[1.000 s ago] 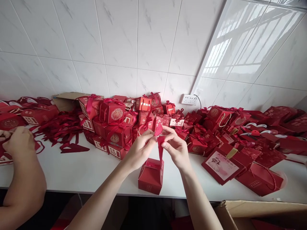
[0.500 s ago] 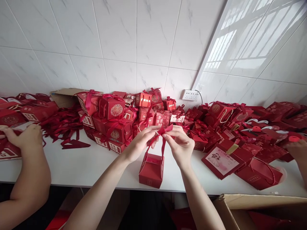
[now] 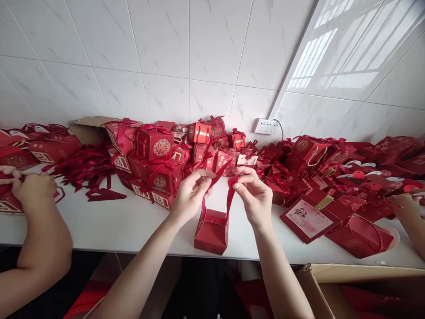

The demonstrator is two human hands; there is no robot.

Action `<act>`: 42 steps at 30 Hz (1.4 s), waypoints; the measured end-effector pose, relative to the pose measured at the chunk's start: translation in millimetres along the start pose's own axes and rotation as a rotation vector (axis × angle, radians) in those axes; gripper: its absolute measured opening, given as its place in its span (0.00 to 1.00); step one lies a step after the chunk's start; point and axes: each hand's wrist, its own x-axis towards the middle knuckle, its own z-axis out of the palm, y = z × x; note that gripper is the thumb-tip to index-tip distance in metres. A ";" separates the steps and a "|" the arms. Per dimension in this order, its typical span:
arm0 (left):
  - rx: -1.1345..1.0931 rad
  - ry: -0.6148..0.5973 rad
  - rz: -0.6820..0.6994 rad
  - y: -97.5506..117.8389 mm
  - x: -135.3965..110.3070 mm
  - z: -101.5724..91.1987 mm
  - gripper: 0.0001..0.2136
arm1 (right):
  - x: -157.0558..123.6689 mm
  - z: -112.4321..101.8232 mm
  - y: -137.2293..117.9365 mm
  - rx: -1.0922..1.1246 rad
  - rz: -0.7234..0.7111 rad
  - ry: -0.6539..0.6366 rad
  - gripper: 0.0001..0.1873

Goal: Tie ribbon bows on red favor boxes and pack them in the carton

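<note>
A small red gift box stands at the front edge of the white counter. A red ribbon rises from it to my two hands. My left hand pinches the left end of the ribbon, my right hand pinches the right end, and both hover just above the box. Behind them lies a heap of finished red boxes with bows.
A co-worker's hand handles red card at the far left, beside loose red ribbons. Another person's hand shows at the far right among flat red boxes. An open cardboard carton sits below the counter. A wall socket is behind.
My hands have drawn apart, spreading the two ribbon ends outward above the box. A second person's hand has come into view at the right.
</note>
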 end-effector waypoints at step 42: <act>-0.083 -0.176 -0.011 2.2 14.3 -0.7 0.13 | -20.6 -16.2 -1.9 -0.150 -0.125 -0.351 0.19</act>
